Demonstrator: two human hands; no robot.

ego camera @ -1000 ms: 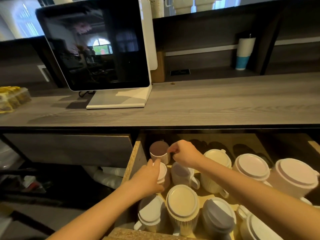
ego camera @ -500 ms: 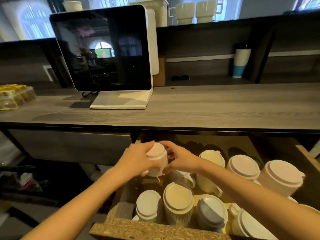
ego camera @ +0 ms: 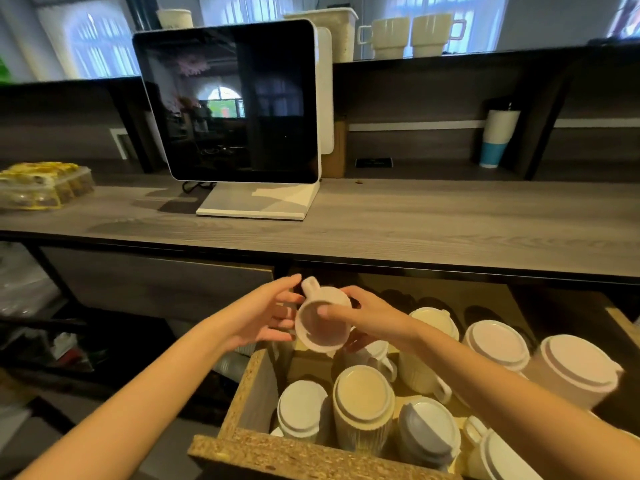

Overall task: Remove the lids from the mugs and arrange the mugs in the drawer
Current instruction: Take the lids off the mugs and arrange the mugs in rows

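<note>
Step in hand: lid removal on 1 mug, judged from the grip. The small white ceramic-looking mug with a loop handle (ego camera: 320,327) is held in the air over the far left corner of the open chipboard drawer (ego camera: 277,455); it is tilted so that its round face points at the camera and its handle points up. The right hand (ego camera: 374,317) grips the mug, thumb laid across the round face, fingers behind it; the left hand (ego camera: 263,313) is wide, fingers nearly straight, tips touching the mug's left side. Whether a lid sits on that face or the mouth is bare cannot be told; the face reads as a pale rim round a shallow, shaded recess.

Next move, as a judgement: if a lid is present, pry it at the rim with the thumb while the left hand steadies the body; then set the mug upright in the gap at the far left corner. The lidded cream and white ribbed mugs (ego camera: 363,396) stand close together in the drawer; the descent calls for a straight vertical path.
</note>
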